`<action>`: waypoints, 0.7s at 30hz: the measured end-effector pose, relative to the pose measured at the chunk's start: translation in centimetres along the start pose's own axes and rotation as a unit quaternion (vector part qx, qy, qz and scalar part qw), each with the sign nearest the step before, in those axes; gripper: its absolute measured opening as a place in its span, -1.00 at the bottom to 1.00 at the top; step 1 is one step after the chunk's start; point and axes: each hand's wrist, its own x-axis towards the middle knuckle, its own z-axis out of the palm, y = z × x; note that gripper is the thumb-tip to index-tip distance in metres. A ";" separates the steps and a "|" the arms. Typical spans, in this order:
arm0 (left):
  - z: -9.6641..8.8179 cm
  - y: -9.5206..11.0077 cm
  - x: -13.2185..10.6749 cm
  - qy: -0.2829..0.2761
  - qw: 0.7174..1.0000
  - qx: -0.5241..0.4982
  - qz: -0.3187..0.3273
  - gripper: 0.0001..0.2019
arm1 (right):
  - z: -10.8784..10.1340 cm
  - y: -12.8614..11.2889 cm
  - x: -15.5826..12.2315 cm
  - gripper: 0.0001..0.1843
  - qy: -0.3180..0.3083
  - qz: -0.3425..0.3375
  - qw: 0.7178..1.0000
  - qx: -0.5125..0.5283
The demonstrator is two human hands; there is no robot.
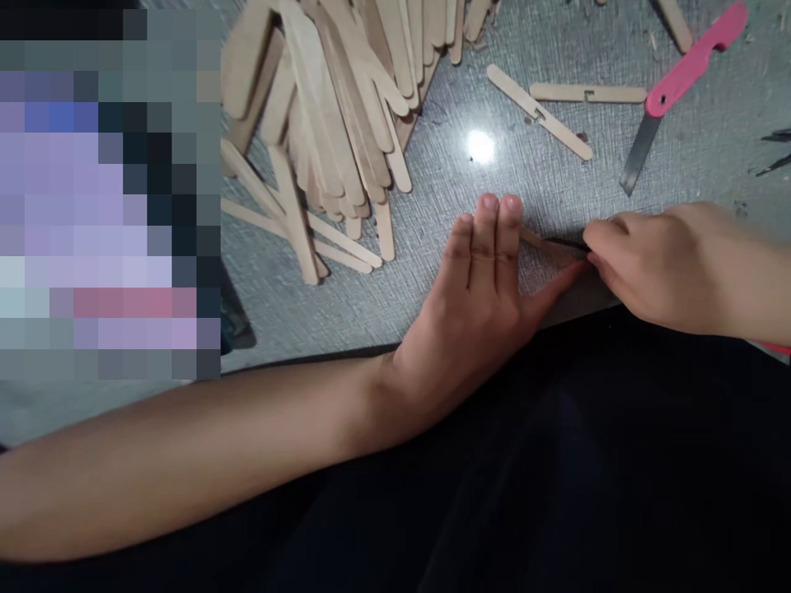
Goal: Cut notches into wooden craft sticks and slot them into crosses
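Observation:
My left hand [479, 296] lies with its fingers stretched out on the tabletop, holding a wooden craft stick [544, 243] down. Its thumb reaches right along the near side of the stick. My right hand [655, 263] is closed around a thin dark tool [572, 244], whose narrow end rests against or just over the stick. Most of this tool is hidden in the fist, so its kind does not show. Beyond the hands lie two craft sticks with small notches in their middles, one slanted [559, 132] and one level [611, 94].
A pink-handled folding knife [698, 62] lies with its blade out, pointing toward my right hand. Many loose craft sticks [327, 107] are heaped at the back left. Dark pointed metal tips [775, 152] show at the right edge. The grey table's [432, 222] near edge runs by my lap.

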 end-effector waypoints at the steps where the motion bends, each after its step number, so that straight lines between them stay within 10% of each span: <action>1: 0.0 0.0 0.0 0.000 1.000 0.007 0.003 -0.12 | 0.3 0.0 0.0 -0.72 0.009 0.002 1.000 0.001; 21: -0.9 -1.1 0.6 -0.037 0.998 -0.050 0.020 -0.13 | -3.2 -1.8 0.5 -0.70 -0.079 0.015 0.997 0.017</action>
